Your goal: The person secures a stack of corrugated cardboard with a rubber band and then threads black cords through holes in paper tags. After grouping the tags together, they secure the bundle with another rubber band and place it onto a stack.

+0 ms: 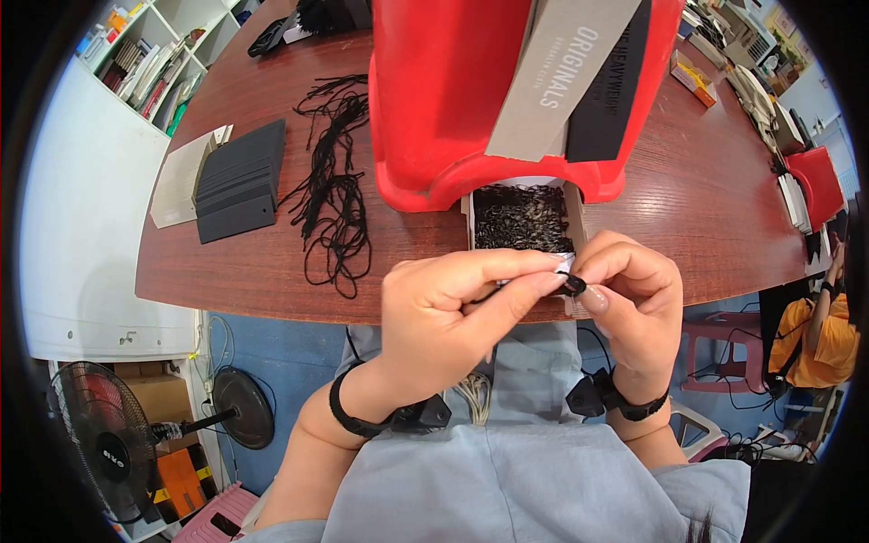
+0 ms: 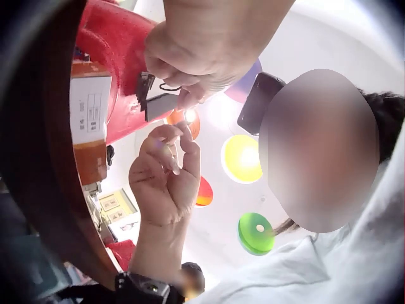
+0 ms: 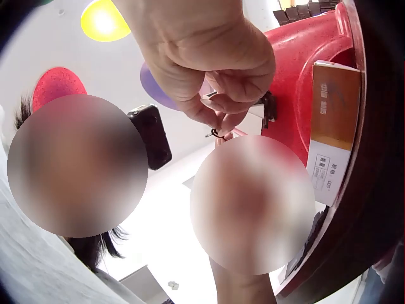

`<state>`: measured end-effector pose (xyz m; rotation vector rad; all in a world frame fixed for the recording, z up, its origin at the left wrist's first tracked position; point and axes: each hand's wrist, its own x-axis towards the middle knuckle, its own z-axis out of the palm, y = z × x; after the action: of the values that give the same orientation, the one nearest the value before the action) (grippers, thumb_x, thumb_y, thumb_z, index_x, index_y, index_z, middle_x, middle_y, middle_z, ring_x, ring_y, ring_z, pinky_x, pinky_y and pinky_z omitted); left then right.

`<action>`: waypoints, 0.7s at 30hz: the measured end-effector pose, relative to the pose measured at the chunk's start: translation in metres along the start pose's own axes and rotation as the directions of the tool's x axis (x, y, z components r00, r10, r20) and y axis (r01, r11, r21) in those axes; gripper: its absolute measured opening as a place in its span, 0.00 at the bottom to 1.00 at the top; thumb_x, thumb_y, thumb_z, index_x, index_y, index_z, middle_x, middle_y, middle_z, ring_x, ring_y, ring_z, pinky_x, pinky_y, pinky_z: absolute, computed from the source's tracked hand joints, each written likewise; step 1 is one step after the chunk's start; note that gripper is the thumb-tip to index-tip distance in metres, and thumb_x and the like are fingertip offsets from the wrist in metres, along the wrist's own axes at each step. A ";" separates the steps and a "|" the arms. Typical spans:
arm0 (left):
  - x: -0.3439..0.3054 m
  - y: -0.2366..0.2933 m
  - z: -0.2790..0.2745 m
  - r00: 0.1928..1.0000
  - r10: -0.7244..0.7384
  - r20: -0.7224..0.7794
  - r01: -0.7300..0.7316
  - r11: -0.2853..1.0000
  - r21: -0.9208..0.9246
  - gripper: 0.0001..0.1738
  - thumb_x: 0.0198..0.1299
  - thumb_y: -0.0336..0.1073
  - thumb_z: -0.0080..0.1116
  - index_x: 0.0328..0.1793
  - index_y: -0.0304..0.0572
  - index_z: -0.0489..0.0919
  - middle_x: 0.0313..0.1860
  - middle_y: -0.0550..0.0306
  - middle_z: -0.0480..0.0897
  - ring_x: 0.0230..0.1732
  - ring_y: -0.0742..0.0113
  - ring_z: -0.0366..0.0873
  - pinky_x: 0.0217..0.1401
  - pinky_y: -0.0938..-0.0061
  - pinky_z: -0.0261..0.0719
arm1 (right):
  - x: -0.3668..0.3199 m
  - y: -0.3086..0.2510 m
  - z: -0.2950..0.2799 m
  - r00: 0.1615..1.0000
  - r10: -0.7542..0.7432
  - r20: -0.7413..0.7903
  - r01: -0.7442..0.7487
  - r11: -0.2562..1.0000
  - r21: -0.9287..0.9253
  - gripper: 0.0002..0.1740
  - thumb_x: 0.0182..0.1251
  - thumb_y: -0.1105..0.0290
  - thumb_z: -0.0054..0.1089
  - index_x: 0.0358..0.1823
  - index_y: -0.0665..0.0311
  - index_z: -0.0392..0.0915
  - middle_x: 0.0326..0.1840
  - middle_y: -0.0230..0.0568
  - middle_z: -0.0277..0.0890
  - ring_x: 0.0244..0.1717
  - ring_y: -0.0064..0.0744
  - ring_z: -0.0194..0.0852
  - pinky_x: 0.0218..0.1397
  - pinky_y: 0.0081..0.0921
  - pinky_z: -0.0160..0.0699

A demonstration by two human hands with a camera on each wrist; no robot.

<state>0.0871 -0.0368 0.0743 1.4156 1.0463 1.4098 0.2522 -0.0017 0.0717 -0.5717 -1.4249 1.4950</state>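
Both hands meet over the table's front edge in the head view. My left hand [image 1: 462, 303] pinches a small grey tag [image 2: 162, 106] between thumb and forefinger. A short black string loop [image 1: 572, 285] hangs at the tag's end, and my right hand [image 1: 629, 281] pinches it with its fingertips. The right wrist view shows the loop [image 3: 216, 133] just below the right hand [image 3: 209, 63]. From the left wrist view, the left hand [image 2: 202, 50] is above and the right hand [image 2: 166, 180] below, fingers curled.
An open box of black strings [image 1: 523, 217] sits just behind the hands, under a red plastic stool [image 1: 444, 109] holding long grey and black tags [image 1: 566, 72]. A stack of black tags [image 1: 237, 176] and loose black strings [image 1: 335, 199] lie to the left on the wooden table [image 1: 706, 208].
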 end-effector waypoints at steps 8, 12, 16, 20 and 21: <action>-0.002 0.006 0.000 0.994 -0.005 -0.113 -0.007 0.994 -0.106 0.04 0.56 0.26 0.54 0.35 0.30 0.74 0.24 0.58 0.78 0.13 0.87 0.65 0.10 0.92 0.59 | -0.003 0.000 -0.002 0.999 0.043 0.000 -0.043 0.997 0.067 0.01 0.51 0.81 0.55 0.26 0.70 0.72 0.27 0.35 0.69 0.25 0.15 0.64 0.27 0.11 0.61; -0.004 0.006 0.000 0.986 -0.096 -0.137 0.075 0.985 -0.153 0.04 0.55 0.27 0.56 0.36 0.34 0.78 0.23 0.63 0.80 0.15 0.88 0.66 0.14 0.91 0.59 | -0.004 0.001 -0.005 0.999 0.049 0.015 -0.051 0.995 0.089 0.03 0.50 0.79 0.57 0.26 0.70 0.73 0.28 0.36 0.69 0.26 0.15 0.65 0.27 0.11 0.61; -0.002 0.006 -0.002 0.998 0.017 -0.068 -0.020 0.999 -0.031 0.04 0.55 0.25 0.55 0.35 0.30 0.75 0.22 0.58 0.78 0.14 0.85 0.67 0.12 0.91 0.61 | -0.004 0.002 -0.010 0.999 -0.023 0.031 0.023 1.000 -0.013 0.06 0.48 0.76 0.59 0.29 0.70 0.74 0.31 0.40 0.71 0.32 0.21 0.68 0.32 0.17 0.65; 0.004 -0.002 0.001 0.955 0.288 0.068 -0.295 0.944 0.147 0.04 0.51 0.26 0.59 0.33 0.32 0.80 0.24 0.55 0.81 0.20 0.81 0.74 0.19 0.89 0.68 | 0.006 -0.007 0.000 0.964 -0.256 0.076 0.265 0.880 -0.394 0.10 0.49 0.72 0.58 0.32 0.69 0.74 0.37 0.43 0.73 0.42 0.36 0.67 0.45 0.29 0.66; 0.003 0.004 0.002 0.975 0.205 0.089 -0.217 0.962 0.164 0.04 0.49 0.25 0.60 0.32 0.34 0.81 0.26 0.54 0.82 0.24 0.79 0.77 0.24 0.87 0.71 | 0.009 -0.008 0.000 0.947 -0.246 0.207 0.315 0.836 -0.448 0.09 0.51 0.72 0.57 0.32 0.69 0.73 0.36 0.43 0.73 0.41 0.37 0.68 0.45 0.30 0.66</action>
<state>0.0890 -0.0349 0.0790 1.7345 1.0151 1.4342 0.2512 0.0047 0.0814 -0.5253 -1.9208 0.9604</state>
